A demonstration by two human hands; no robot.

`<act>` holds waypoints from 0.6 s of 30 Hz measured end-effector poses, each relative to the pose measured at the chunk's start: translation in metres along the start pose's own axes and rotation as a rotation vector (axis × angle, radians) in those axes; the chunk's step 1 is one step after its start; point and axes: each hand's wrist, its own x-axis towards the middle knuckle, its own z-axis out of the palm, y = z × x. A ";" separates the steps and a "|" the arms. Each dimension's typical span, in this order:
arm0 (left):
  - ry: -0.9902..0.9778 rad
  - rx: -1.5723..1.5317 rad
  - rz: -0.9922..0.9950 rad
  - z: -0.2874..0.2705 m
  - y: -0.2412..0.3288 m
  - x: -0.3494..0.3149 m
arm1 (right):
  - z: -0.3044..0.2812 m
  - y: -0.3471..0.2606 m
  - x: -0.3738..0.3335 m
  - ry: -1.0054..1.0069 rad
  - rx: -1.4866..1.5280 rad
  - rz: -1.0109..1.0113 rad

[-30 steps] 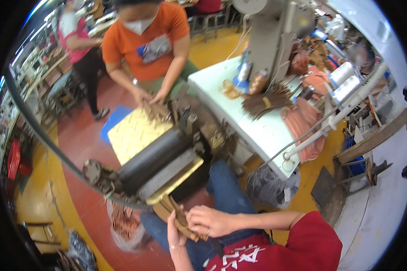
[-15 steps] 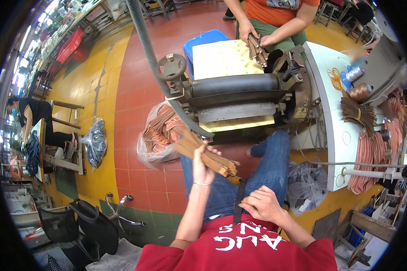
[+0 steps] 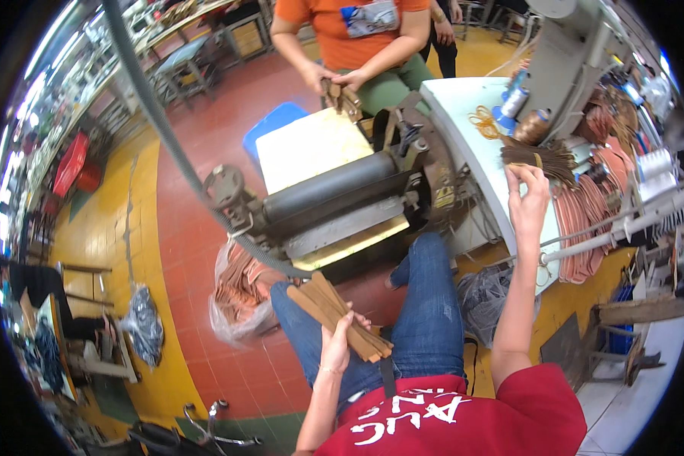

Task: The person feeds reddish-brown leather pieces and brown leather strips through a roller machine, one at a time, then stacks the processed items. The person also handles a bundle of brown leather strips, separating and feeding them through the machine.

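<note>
My left hand (image 3: 337, 346) is closed around a fanned bundle of flat brown strips (image 3: 324, 302), held over my lap between my knees. My right arm stretches out to the right over the white table. There my right hand (image 3: 530, 199) has its fingers bent and drawn together, beside a bundle of dark brown strips (image 3: 532, 158) tied with a yellow band. Whether the fingertips touch that bundle or pinch something small cannot be made out. Loose orange rubber bands (image 3: 482, 121) lie further back on the white table (image 3: 463, 114).
Ahead stands a roller machine (image 3: 330, 186) with a pale yellow sheet (image 3: 311, 148) on its far side. A person in orange (image 3: 357, 38) holds brown strips behind it. Thread spools (image 3: 532, 125) and pink strips (image 3: 581, 228) crowd the table. A plastic bag of strips (image 3: 239, 292) rests on the floor.
My right hand has gone from my lap out to the table at the right. The left hand still holds its strips. The view has turned rightward.
</note>
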 end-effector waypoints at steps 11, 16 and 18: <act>-0.026 0.113 0.004 -0.013 0.011 0.003 | 0.058 0.011 0.091 0.010 -0.197 0.068; -0.014 0.086 0.085 -0.008 0.016 0.001 | 0.125 0.027 0.145 -0.183 0.059 0.162; 0.005 0.090 0.078 -0.007 0.015 -0.001 | 0.140 0.034 0.148 -0.312 -0.003 0.248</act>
